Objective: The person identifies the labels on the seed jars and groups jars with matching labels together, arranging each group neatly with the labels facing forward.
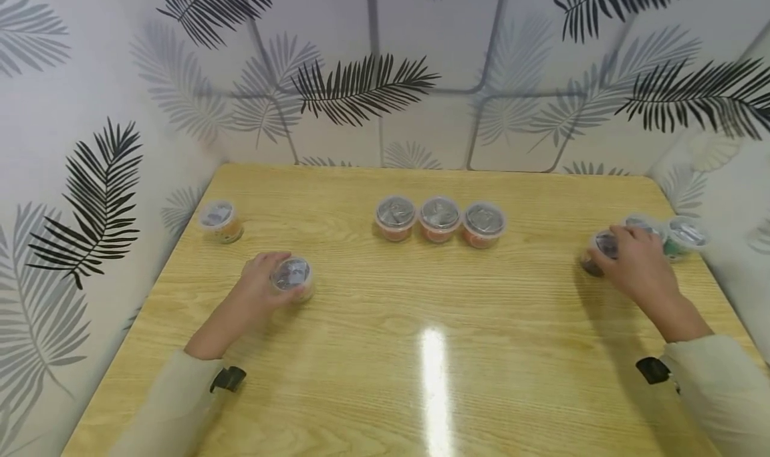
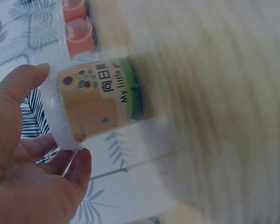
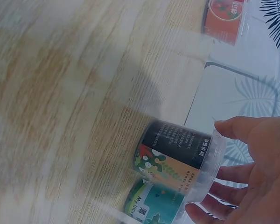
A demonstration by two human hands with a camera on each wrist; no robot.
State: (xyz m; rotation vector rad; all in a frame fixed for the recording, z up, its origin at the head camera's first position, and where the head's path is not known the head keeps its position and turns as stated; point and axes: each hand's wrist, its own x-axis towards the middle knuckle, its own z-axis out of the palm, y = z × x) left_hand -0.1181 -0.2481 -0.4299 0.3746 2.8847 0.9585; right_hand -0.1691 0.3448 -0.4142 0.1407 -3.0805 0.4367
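Observation:
My left hand (image 1: 260, 288) grips a small lidded planting cup (image 1: 293, 274) by its rim, on the left half of the table. In the left wrist view this planting cup (image 2: 95, 98) carries a tan and green label reading "My little". At the right, my right hand (image 1: 645, 266) pinches the rim of a dark-labelled planting cup (image 1: 603, 245). The right wrist view shows its black and orange label (image 3: 172, 149), with a teal-labelled cup (image 3: 154, 203) close beside it. Two cups with pale lids, one of them green (image 1: 686, 235), stand just behind my right hand.
Three red-labelled cups (image 1: 440, 219) stand in a row at the back middle of the wooden table (image 1: 373, 350). Another orange-labelled cup (image 1: 220, 222) is at the back left. Leaf-patterned walls (image 1: 421, 129) border the table's back and sides.

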